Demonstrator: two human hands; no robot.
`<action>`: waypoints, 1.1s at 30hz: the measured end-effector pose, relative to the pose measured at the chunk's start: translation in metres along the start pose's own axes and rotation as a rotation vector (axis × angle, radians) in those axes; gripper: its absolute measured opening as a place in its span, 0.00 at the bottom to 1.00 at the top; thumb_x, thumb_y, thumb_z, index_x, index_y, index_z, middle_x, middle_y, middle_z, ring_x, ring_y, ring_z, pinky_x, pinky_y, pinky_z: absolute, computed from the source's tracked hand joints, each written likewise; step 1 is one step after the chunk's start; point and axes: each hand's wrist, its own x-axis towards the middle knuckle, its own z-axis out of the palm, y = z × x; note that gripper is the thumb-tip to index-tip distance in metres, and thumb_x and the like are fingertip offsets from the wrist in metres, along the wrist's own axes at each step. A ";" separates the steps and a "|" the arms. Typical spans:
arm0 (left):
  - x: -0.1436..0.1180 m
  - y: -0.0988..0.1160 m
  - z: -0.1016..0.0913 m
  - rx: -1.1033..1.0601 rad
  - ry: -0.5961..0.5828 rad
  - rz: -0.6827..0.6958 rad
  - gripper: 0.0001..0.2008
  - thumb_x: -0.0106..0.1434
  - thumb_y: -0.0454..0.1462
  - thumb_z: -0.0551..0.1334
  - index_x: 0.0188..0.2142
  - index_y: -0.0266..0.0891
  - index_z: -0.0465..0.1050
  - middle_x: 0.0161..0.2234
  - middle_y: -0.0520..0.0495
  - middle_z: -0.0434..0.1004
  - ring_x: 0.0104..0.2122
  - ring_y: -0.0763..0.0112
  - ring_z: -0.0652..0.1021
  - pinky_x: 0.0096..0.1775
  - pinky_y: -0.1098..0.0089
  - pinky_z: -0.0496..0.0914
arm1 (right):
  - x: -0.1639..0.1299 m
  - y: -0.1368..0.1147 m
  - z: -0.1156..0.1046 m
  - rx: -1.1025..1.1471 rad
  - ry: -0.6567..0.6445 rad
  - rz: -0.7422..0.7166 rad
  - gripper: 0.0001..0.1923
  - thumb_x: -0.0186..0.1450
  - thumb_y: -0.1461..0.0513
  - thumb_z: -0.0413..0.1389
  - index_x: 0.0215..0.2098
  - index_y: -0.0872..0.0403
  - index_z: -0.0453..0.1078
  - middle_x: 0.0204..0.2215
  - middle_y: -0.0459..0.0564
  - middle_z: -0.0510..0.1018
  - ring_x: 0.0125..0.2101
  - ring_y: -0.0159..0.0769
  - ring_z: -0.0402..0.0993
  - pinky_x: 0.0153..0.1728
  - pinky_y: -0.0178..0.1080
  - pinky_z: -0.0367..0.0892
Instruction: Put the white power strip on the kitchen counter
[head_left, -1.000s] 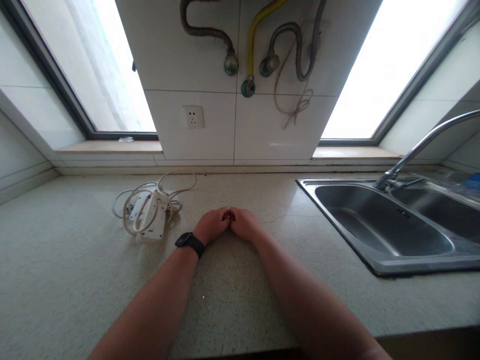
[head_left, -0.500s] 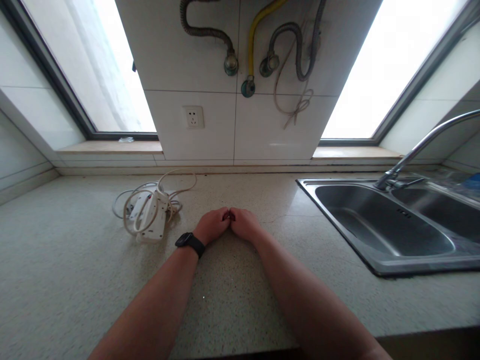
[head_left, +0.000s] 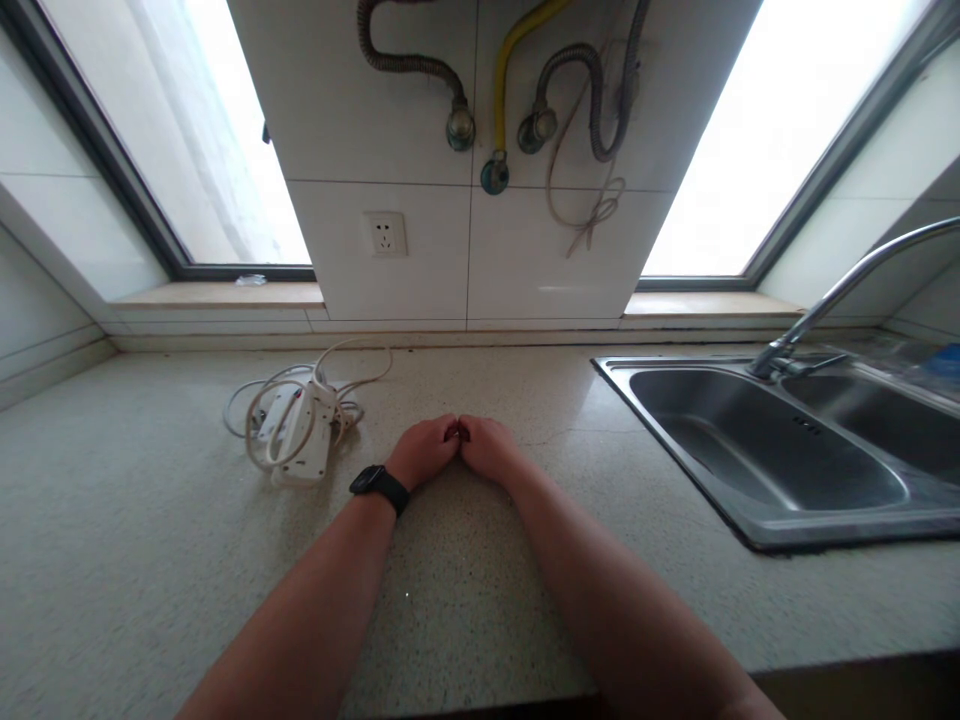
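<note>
On the surface: your left hand [head_left: 425, 450] and your right hand [head_left: 488, 448] rest on the speckled surface [head_left: 150, 560], knuckles touching each other.
Left grip: your fingers are curled into a closed fist; nothing shows inside it.
Right grip: curled closed the same way, pressed against the left one; a small dark spot sits where the two fists meet, too small to tell what it is.
Wrist: a black watch [head_left: 379, 485] sits on your left wrist, just behind the left hand.
Nearest thing: a white power strip [head_left: 304, 430] wrapped in its own coiled cord lies to the left of your left hand, near it but not touching.
Right of your right hand: a steel sink [head_left: 757, 455] is set into the surface, well apart, with a curved tap [head_left: 840, 295] at its far side.
Beyond both hands: a wall socket [head_left: 384, 233] on the tiled wall, with hoses [head_left: 525, 90] hanging above it.
</note>
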 end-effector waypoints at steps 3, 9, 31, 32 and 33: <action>0.000 0.000 -0.001 -0.007 -0.007 0.002 0.08 0.63 0.37 0.53 0.36 0.40 0.70 0.32 0.46 0.76 0.32 0.66 0.74 0.33 0.69 0.60 | 0.000 0.000 0.000 -0.002 0.012 -0.008 0.14 0.63 0.63 0.49 0.43 0.50 0.73 0.40 0.52 0.80 0.41 0.40 0.74 0.36 0.36 0.59; 0.000 0.002 -0.002 -0.009 -0.005 -0.001 0.08 0.64 0.37 0.53 0.36 0.40 0.70 0.33 0.46 0.77 0.33 0.66 0.75 0.32 0.69 0.59 | -0.001 -0.002 -0.002 -0.014 0.007 -0.001 0.13 0.64 0.62 0.49 0.44 0.50 0.73 0.42 0.53 0.80 0.42 0.40 0.74 0.36 0.36 0.59; 0.000 0.003 -0.002 -0.014 -0.016 -0.023 0.08 0.63 0.37 0.53 0.37 0.40 0.71 0.33 0.45 0.77 0.34 0.66 0.75 0.34 0.69 0.61 | -0.001 -0.002 -0.002 -0.012 -0.005 0.008 0.14 0.65 0.62 0.48 0.45 0.50 0.73 0.43 0.53 0.79 0.43 0.40 0.74 0.38 0.37 0.60; 0.000 0.003 -0.003 -0.012 -0.017 -0.025 0.08 0.63 0.37 0.54 0.37 0.40 0.71 0.33 0.45 0.78 0.34 0.66 0.75 0.34 0.69 0.61 | -0.001 -0.002 -0.002 -0.012 -0.004 0.006 0.14 0.65 0.62 0.48 0.45 0.50 0.73 0.43 0.53 0.79 0.43 0.40 0.74 0.38 0.37 0.60; 0.000 0.003 -0.003 -0.009 -0.014 -0.026 0.08 0.63 0.37 0.54 0.37 0.40 0.71 0.33 0.46 0.78 0.34 0.65 0.75 0.34 0.69 0.61 | -0.001 -0.002 -0.002 -0.012 -0.002 0.004 0.14 0.65 0.63 0.49 0.45 0.50 0.73 0.43 0.52 0.79 0.43 0.40 0.74 0.38 0.37 0.60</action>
